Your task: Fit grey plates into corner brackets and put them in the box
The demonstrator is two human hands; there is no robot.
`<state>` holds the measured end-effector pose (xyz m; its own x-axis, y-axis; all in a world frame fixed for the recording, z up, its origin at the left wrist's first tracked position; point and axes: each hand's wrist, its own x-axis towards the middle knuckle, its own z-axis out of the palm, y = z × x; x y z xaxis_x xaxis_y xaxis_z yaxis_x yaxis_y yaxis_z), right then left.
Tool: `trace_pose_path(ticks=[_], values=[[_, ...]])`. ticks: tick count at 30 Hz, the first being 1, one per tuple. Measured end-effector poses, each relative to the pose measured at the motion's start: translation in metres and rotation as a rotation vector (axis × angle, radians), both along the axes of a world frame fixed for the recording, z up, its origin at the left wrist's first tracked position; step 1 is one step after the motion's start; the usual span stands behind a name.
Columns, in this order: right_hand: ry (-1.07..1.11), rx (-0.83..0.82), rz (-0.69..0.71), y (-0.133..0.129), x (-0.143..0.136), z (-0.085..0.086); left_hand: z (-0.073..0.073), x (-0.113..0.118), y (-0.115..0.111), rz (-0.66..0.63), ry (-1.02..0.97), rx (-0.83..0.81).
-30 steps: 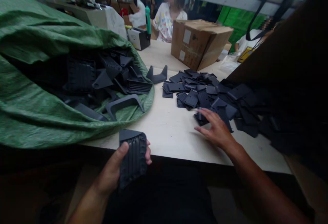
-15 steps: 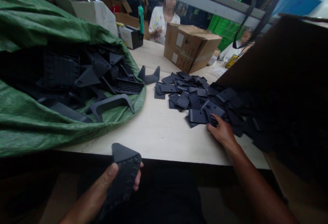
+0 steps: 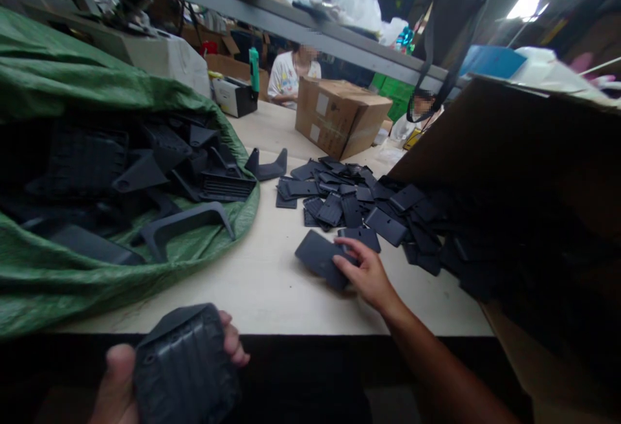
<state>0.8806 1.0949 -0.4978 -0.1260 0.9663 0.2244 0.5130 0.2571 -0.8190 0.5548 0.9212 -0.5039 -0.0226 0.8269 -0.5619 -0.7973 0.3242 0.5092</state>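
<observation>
Now, right hand: my right hand (image 3: pixel 366 275) is drawing a flat dark plate (image 3: pixel 317 252) off the near edge of the pile (image 3: pixel 349 207), where half a second ago it was reaching in among the pieces.

Right fingers: they are closing on the plate's right end, thumb on the near side, fingertips on the far side.

Flat plate: it is tilting, its free end pointing left over the pale table (image 3: pixel 272 307); whether its lower edge is touching the surface, I cannot tell.

Left hand: my left hand (image 3: pixel 114 388) is clamping a ribbed dark piece (image 3: pixel 187 366) at the near left, just off the table's near edge; thumb on its left side, fingers wrapping round its right side.

What this is changing: both hands are now carrying a part each, and the two parts are still staying apart.

Pile: dark plates are lying overlapped and loose, spreading right into the shadow by a big cardboard panel (image 3: pixel 485 126).

Green sack: the sack (image 3: pixel 160 278) is gaping open at the left, angled brackets (image 3: pixel 194 213) showing inside.

Lone bracket: one bracket (image 3: pixel 269 168) is resting just outside the sack mouth.

Far side: a taped carton (image 3: pixel 323 120) is standing beyond the pile, with a person (image 3: pixel 286 74) sitting or standing behind.
</observation>
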Motion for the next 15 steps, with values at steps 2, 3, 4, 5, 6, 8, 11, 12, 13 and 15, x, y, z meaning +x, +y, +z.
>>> trace_pose_path(ticks=[2, 3, 4, 5, 6, 8, 11, 12, 13, 15], values=[[-0.039, -0.043, 0.079, -0.005, -0.022, -0.007, 0.000, 0.004, 0.004, 0.107, -0.018, -0.063], [-0.071, -0.054, 0.103, -0.006, -0.030, -0.009, -0.001, 0.006, 0.005, 0.136, -0.029, -0.090], [-0.108, -0.059, 0.120, -0.006, -0.036, -0.010, -0.002, 0.007, 0.007, 0.150, -0.039, -0.109], [-0.146, -0.060, 0.133, -0.006, -0.041, -0.009, -0.003, 0.008, 0.008, 0.156, -0.048, -0.122], [-0.178, -0.057, 0.143, -0.005, -0.045, -0.006, -0.004, 0.008, 0.008, 0.161, -0.054, -0.131], [-0.254, -0.048, 0.173, -0.004, -0.052, 0.001, -0.006, 0.008, 0.009, 0.169, -0.061, -0.144], [-0.447, -0.072, 0.246, -0.005, -0.061, 0.012, -0.005, 0.005, 0.012, 0.181, -0.059, -0.152], [-0.515, -0.089, 0.262, -0.005, -0.064, 0.015, -0.005, 0.004, 0.014, 0.176, -0.060, -0.158], [-0.566, -0.104, 0.271, -0.004, -0.066, 0.016, -0.004, 0.003, 0.016, 0.166, -0.064, -0.166], [-0.595, -0.117, 0.272, 0.000, -0.067, 0.019, -0.003, 0.002, 0.022, 0.133, -0.071, -0.160]])
